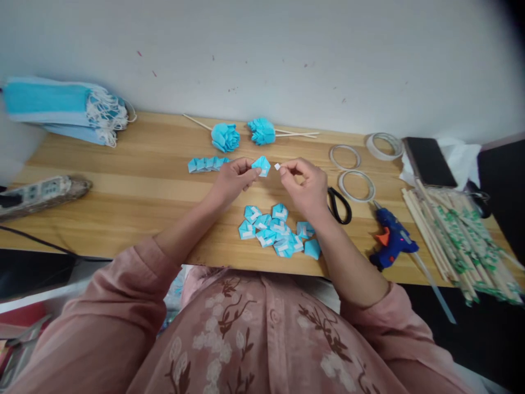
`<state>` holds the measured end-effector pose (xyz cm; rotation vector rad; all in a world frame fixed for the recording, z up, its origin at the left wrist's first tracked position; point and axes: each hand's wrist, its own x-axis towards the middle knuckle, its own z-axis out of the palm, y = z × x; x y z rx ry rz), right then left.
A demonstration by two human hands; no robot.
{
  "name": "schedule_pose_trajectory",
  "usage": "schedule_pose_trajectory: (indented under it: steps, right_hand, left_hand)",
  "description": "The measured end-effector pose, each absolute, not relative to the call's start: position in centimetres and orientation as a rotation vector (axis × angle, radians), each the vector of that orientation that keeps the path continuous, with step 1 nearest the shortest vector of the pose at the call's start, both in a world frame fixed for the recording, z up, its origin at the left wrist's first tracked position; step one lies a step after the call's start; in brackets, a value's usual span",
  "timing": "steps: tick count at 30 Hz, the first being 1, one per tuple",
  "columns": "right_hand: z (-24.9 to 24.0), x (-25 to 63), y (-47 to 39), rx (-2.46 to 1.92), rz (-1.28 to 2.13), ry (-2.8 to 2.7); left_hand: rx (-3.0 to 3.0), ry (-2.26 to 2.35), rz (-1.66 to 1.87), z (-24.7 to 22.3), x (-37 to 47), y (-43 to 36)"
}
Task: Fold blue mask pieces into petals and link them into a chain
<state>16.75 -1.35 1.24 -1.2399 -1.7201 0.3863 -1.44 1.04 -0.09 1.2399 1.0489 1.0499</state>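
The folded blue piece [262,163] is pinched in the left hand [235,178], raised over the middle of the desk [143,169]. Just beside it, the right hand [307,183] pinches a small white square [277,166] between thumb and finger. The left hand partly covers a row of blue folds [200,164]; a cluster of similar pieces [266,237] lies between the forearms. Beyond the hands rest two blue flowers [225,137] on sticks. A black handle [346,214] sits partly behind the right hand, near tape rolls [357,199] and a blue glue gun [394,236]. Wrapped sticks [467,246] lie farther right, stacked masks [49,101] far left.
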Motion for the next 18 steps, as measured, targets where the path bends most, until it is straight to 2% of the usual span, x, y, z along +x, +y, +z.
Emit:
schedule_pose_trajectory:
  steps: [3,8,12,18]
  right_hand:
    - [4.2,17.4,-3.0,-1.202,0.426,-1.825]
    - [8.6,19.4,-9.0,-0.982,0.708,-2.536]
    - [7.3,20.3,-13.7,-0.918,0.994,-2.636]
    - [4.9,19.4,-16.6,-0.911,0.981,-2.454]
  left_hand:
    - [1.191,1.016,1.09,-0.3,-1.6,1.3]
    - [1.149,0.989,1.099,-0.5,-1.5,1.6]
    - [1.161,0.975,1.078,-0.3,-1.3,1.5]
    - [1.171,0.968,1.061,0.3,-1.2,1.1]
